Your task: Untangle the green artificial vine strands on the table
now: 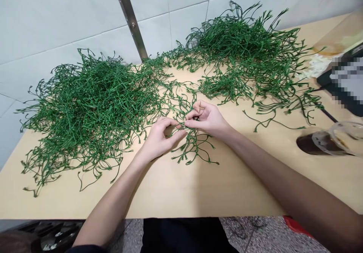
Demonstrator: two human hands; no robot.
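My left hand [161, 136] is closed at thumb and forefinger on a thin green plastic stem of an artificial plant. Fingertip to fingertip with it, my right hand [208, 120] pinches at the same spot, its other fingers curled. The exact join between the fingers is too small to make out. Below and around my fingertips spreads a small bunch of branching green stems [195, 147], lying on the table. A big tangled heap of the same stems [93, 101] lies to the left, and another heap [244, 43] lies at the back right.
The pale wooden table [170, 196] meets a tiled wall [85, 11] with a metal post [132, 24]. At the right are a plastic cup of dark drink [319, 141], a dark device with a blurred screen [347, 79], and small white pieces [316, 65]. Loose stems [272, 122] lie near the cup.
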